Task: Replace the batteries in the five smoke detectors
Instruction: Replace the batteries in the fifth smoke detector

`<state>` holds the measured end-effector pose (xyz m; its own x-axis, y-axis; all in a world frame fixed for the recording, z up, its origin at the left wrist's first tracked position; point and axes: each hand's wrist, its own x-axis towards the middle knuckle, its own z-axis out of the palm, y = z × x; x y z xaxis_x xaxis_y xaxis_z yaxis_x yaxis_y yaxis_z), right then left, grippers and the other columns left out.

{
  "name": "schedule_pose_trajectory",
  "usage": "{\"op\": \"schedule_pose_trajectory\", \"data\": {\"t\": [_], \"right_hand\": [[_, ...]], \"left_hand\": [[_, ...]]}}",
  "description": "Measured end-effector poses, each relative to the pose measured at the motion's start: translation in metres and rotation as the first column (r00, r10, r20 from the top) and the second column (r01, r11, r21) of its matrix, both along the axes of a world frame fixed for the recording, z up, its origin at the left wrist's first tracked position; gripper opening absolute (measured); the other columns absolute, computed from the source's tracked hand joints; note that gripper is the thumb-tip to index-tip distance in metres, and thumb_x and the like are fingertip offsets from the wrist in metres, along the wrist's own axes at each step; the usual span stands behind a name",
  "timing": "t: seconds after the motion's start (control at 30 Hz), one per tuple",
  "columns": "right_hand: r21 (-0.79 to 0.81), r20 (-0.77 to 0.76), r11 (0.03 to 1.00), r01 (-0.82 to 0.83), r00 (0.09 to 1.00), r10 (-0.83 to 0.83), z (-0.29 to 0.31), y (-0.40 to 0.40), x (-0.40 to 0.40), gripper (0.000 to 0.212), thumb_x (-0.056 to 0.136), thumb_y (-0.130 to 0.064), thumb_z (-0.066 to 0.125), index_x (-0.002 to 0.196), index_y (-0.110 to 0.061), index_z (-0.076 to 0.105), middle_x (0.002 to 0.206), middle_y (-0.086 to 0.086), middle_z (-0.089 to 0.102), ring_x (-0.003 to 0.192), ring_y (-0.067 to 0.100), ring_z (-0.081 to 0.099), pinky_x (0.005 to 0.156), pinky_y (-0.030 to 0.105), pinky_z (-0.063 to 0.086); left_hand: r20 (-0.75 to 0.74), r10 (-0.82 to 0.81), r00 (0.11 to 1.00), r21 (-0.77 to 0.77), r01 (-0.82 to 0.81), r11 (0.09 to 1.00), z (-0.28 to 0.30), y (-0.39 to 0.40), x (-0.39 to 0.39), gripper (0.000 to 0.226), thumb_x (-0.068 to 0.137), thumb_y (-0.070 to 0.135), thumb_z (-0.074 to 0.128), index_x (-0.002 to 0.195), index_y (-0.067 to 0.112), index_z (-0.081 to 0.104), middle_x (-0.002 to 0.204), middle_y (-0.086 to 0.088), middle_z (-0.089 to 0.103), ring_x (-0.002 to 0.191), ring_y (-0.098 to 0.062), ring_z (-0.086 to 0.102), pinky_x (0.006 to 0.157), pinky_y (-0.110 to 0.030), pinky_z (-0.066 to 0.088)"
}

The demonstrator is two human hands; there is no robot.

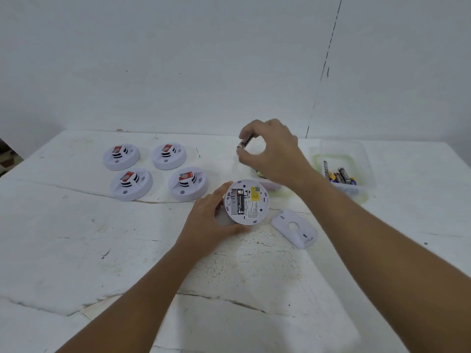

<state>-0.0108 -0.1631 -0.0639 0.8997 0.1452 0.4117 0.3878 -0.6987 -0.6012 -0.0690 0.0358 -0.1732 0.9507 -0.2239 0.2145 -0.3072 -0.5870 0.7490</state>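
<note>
Here I look down on a scuffed white table with cracks running across its top, pushed up to a bare pale wall. My left hand curls round the near-left edge of the opened smoke detector, which lies back-up in the middle of the table with one battery seated in its compartment. My right hand hangs above and beyond that detector, thumb and fingers pinching a loose AA battery clear of the table. The detached mounting plate lies just right of the opened detector on the near side. To the far left sit four closed smoke detectors in a square, face-up. On the far right a clear plastic tub holds several batteries; a second container is mostly hidden behind my right wrist.
</note>
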Motion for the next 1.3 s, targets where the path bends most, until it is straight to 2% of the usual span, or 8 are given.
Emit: {"op": "schedule_pose_trajectory", "data": {"t": [0.1, 0.17, 0.33, 0.53, 0.67, 0.93, 1.1, 1.3], "right_hand": [[0.107, 0.005, 0.991, -0.083, 0.997, 0.083, -0.017, 0.01, -0.034, 0.031, 0.083, -0.05, 0.07, 0.112, -0.042, 0.062, 0.109, -0.01, 0.058, 0.111, 0.013, 0.053, 0.103, 0.044, 0.043], [0.137, -0.028, 0.985, -0.109, 0.993, 0.114, -0.033, 0.013, -0.052, 0.036, 0.085, -0.046, 0.072, 0.118, -0.04, 0.06, 0.112, -0.008, 0.057, 0.112, 0.013, 0.052, 0.102, 0.042, 0.045], [0.162, -0.016, 0.982, -0.092, 0.995, 0.096, -0.084, 0.012, -0.074, 0.046, 0.081, -0.042, 0.073, 0.123, -0.026, 0.064, 0.116, -0.014, 0.061, 0.113, 0.007, 0.054, 0.102, 0.041, 0.047], [0.197, 0.092, 0.976, -0.091, 0.993, 0.074, -0.11, 0.01, -0.082, 0.042, 0.081, -0.035, 0.075, 0.12, -0.019, 0.07, 0.117, -0.01, 0.066, 0.114, 0.012, 0.058, 0.1, 0.037, 0.048], [0.133, 0.133, 0.986, -0.096, 0.988, 0.078, -0.116, 0.011, -0.08, 0.042, 0.084, -0.037, 0.076, 0.122, -0.02, 0.072, 0.121, -0.01, 0.069, 0.117, 0.015, 0.059, 0.103, 0.037, 0.045], [0.117, 0.164, 0.992, -0.055, 0.986, 0.036, -0.123, 0.011, -0.079, 0.04, 0.085, -0.039, 0.077, 0.121, -0.021, 0.075, 0.122, -0.004, 0.061, 0.118, 0.016, 0.053, 0.105, 0.043, 0.044], [0.101, 0.162, 0.993, -0.063, 0.986, 0.046, -0.121, 0.012, -0.082, 0.043, 0.087, -0.038, 0.073, 0.128, -0.028, 0.071, 0.123, -0.005, 0.058, 0.113, 0.016, 0.052, 0.1, 0.045, 0.047], [0.099, 0.165, 0.993, -0.068, 0.985, 0.051, -0.123, 0.012, -0.081, 0.035, 0.087, -0.034, 0.076, 0.123, -0.03, 0.074, 0.123, -0.005, 0.057, 0.112, 0.016, 0.053, 0.099, 0.045, 0.047]], "left_hand": [[0.004, -0.024, 1.0, -0.065, 0.024, 0.998, 0.008, -0.004, -0.004, 0.088, 0.067, 0.046, 0.095, 0.144, 0.036, 0.053, 0.113, 0.022, 0.071, 0.1, 0.0, 0.067, 0.082, -0.011, 0.051], [0.005, -0.037, 0.999, -0.092, 0.038, 0.995, 0.012, -0.006, -0.005, 0.081, 0.069, 0.041, 0.095, 0.14, 0.032, 0.057, 0.108, 0.022, 0.073, 0.096, 0.0, 0.07, 0.081, -0.018, 0.056], [0.042, -0.014, 0.999, -0.073, 0.017, 0.997, 0.011, -0.004, -0.009, 0.083, 0.073, 0.024, 0.093, 0.146, 0.025, 0.053, 0.1, 0.035, 0.066, 0.096, 0.016, 0.059, 0.08, -0.001, 0.04], [0.043, -0.008, 0.999, -0.074, 0.011, 0.997, 0.006, -0.003, -0.006, 0.083, 0.074, 0.014, 0.088, 0.147, 0.027, 0.053, 0.108, 0.021, 0.07, 0.095, 0.005, 0.062, 0.079, -0.003, 0.042], [0.049, -0.002, 0.999, -0.066, 0.006, 0.998, 0.004, -0.003, -0.005, 0.082, 0.074, 0.016, 0.085, 0.147, 0.032, 0.052, 0.108, 0.018, 0.07, 0.095, -0.008, 0.062, 0.079, -0.007, 0.045], [0.043, -0.009, 0.999, -0.023, 0.01, 1.0, -0.002, 0.0, -0.002, 0.088, 0.073, 0.027, 0.088, 0.15, 0.037, 0.047, 0.111, 0.013, 0.069, 0.096, -0.014, 0.062, 0.085, -0.024, 0.051], [0.054, -0.009, 0.999, -0.049, 0.012, 0.999, 0.0, -0.001, -0.004, 0.087, 0.072, 0.022, 0.09, 0.149, 0.033, 0.05, 0.108, 0.013, 0.069, 0.095, -0.01, 0.059, 0.083, -0.013, 0.047], [0.064, 0.079, 0.995, 0.049, -0.082, 0.995, -0.005, 0.001, -0.005, 0.095, 0.063, 0.055, 0.075, 0.151, 0.04, 0.044, 0.122, 0.005, 0.052, 0.12, -0.013, 0.039, 0.101, -0.03, 0.035]]}}
